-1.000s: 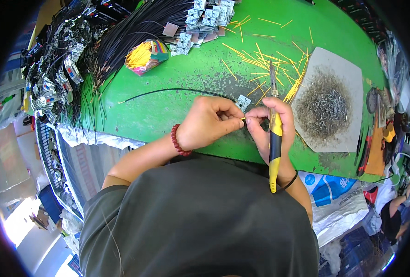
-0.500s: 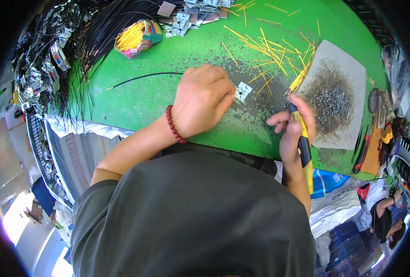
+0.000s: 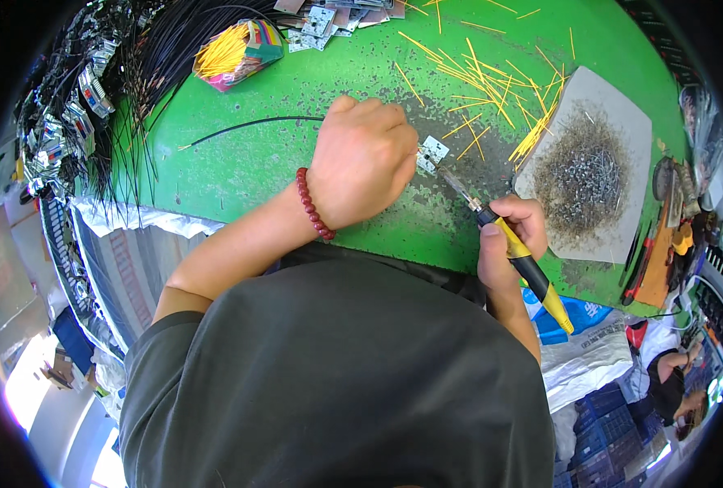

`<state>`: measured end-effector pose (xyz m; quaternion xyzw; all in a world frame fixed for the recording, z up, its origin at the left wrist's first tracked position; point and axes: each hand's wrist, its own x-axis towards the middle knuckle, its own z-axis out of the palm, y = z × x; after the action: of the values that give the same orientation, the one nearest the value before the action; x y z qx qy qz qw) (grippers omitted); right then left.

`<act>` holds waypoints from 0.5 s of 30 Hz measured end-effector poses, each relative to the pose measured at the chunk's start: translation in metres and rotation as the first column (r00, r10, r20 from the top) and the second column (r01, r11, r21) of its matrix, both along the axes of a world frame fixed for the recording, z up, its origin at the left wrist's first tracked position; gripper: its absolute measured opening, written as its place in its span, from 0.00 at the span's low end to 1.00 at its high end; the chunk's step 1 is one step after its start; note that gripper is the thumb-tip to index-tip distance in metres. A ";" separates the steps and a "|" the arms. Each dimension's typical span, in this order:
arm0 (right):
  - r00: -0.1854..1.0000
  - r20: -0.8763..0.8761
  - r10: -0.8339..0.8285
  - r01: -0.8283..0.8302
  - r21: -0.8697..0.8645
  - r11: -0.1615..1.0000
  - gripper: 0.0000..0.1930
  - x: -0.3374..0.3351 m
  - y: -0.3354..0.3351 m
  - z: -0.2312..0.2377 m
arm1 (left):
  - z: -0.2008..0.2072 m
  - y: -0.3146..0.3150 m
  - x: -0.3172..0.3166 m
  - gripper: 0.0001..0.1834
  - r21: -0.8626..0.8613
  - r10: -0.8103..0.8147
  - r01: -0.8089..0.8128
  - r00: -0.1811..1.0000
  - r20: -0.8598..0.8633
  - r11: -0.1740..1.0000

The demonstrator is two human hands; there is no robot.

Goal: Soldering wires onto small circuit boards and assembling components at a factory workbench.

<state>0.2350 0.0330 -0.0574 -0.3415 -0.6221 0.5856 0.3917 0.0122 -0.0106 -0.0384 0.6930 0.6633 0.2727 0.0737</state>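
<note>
Board (image 3: 437,149), 1: iron (image 3: 532,272) newly swung tip-first to its edge, apparently putting the 2 in working contact; right hand (image 3: 497,260) clamped on iron, left hand (image 3: 365,163), grip indiscernible.

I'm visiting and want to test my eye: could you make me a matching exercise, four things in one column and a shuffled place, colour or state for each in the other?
Things
1. soldering iron
2. beaded bracelet
3. grey sheet
4. small circuit board

Places, colours or states
A. bearing a heap of dark bits
B. white with dark marks
C. held in the right hand
D. around the wrist of the left hand

Pairs: 1-C, 2-D, 3-A, 4-B
</note>
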 end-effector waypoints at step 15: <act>0.991 0.120 0.054 -0.075 0.176 0.981 0.11 -0.008 0.000 0.005 | -0.003 0.000 -0.002 0.06 0.013 -0.009 0.009 1.000 0.019 1.000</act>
<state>0.2271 0.0333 -0.0525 -0.3173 -0.7048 0.5186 0.3656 0.0097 -0.0105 -0.0417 0.6937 0.6577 0.2832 0.0769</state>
